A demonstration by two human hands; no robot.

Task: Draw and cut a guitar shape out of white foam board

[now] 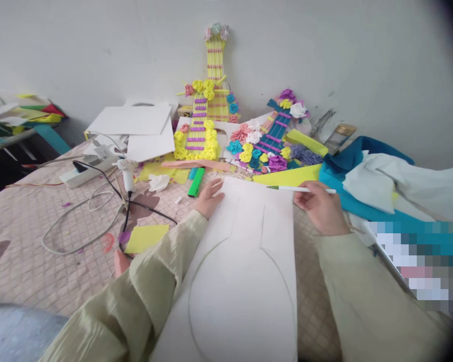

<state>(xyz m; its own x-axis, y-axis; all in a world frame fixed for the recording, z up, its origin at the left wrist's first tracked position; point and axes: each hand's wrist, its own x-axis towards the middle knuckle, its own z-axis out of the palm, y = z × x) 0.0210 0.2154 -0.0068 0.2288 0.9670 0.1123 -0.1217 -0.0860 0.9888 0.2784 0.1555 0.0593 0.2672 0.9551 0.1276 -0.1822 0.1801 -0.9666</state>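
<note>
A large white sheet (241, 261) lies in front of me with a pencilled guitar outline on it. My left hand (209, 197) rests flat on the sheet's far left corner, fingers stretched out. My right hand (319, 206) sits at the sheet's far right edge, fingers closed around a white pen (302, 189) with a green tip that points left over the sheet.
Two paper guitars decorated with flowers, a yellow one (207, 115) and a blue one (274, 136), lean at the wall. A glue gun (127, 173), power strip (85, 171) and cables lie left. A green marker (196, 182), yellow paper (145, 237) and blue and white cloth (392, 186) surround the sheet.
</note>
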